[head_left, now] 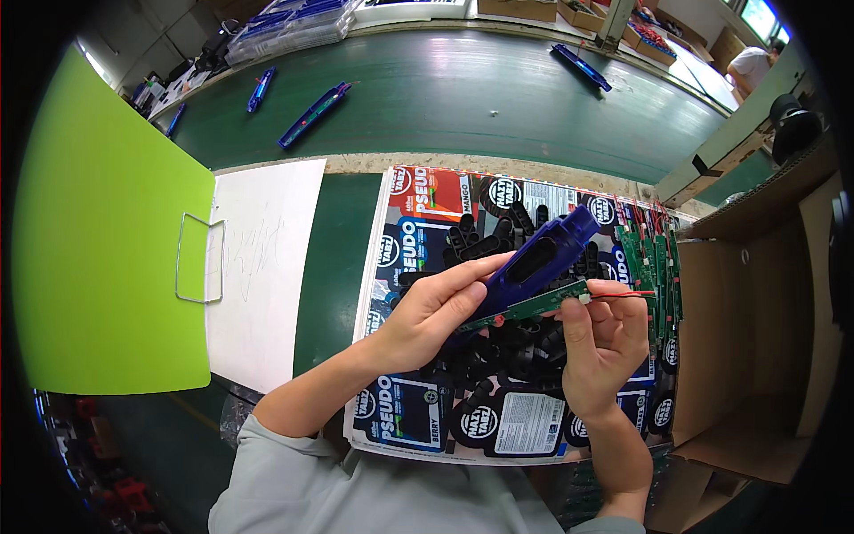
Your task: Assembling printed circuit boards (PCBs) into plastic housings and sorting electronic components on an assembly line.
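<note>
My left hand (425, 313) grips a dark blue plastic housing (570, 233), long and tilted up to the right, with a black oval piece (532, 260) set in its face. Between the thumb and fingers of my right hand (607, 349) is the end of a narrow green circuit board (536, 307), near its white connector and red wire. The board lies along the housing's near side, its other end by my left fingers. I cannot tell whether it sits inside the housing. Below both hands, many black oval plastic pieces (481, 247) are heaped on a printed sheet (405, 449).
More green circuit boards (660, 271) with wires lie right of the heap, beside an open cardboard box (743, 374). Beyond runs a green conveyor belt (445, 102) carrying several blue housings (313, 116). Left are white paper (267, 258) and a lime-green panel (124, 240). Another person (752, 67) is far right.
</note>
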{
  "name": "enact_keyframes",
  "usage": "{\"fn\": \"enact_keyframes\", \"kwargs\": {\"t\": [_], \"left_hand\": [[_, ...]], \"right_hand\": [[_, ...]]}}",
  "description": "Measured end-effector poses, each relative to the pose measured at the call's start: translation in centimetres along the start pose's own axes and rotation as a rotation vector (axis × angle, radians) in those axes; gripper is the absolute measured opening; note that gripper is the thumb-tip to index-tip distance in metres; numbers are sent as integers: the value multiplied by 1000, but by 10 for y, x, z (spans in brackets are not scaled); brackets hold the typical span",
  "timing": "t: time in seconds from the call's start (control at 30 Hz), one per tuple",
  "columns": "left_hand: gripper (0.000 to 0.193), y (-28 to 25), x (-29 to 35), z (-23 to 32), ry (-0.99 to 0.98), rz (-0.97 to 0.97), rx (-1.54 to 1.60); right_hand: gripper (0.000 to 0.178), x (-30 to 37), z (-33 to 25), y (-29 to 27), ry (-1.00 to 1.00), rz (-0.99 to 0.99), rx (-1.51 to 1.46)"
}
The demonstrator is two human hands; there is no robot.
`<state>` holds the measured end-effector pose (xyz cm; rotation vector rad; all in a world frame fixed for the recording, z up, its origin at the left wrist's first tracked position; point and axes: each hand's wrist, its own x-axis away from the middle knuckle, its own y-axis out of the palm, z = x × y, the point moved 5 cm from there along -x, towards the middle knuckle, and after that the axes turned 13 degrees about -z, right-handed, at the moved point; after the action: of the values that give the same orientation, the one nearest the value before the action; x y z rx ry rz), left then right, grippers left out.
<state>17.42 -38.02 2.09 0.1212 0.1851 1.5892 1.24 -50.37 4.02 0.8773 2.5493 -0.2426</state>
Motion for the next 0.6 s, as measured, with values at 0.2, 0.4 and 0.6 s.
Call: {"fn": "enact_keyframes", "kwargs": {"t": [0.2,0.4,0.6], "left_hand": [[46,4,-1,2,-2,-9,14],[46,5,-2,4,15,-10,-52],[46,6,-1,3,13,0,-25]], "right_hand": [[27,2,3,-1,-1,-11,35],[26,-1,1,1,-48,-15,70],[25,-1,-2,1,-13,-21,78]]}}
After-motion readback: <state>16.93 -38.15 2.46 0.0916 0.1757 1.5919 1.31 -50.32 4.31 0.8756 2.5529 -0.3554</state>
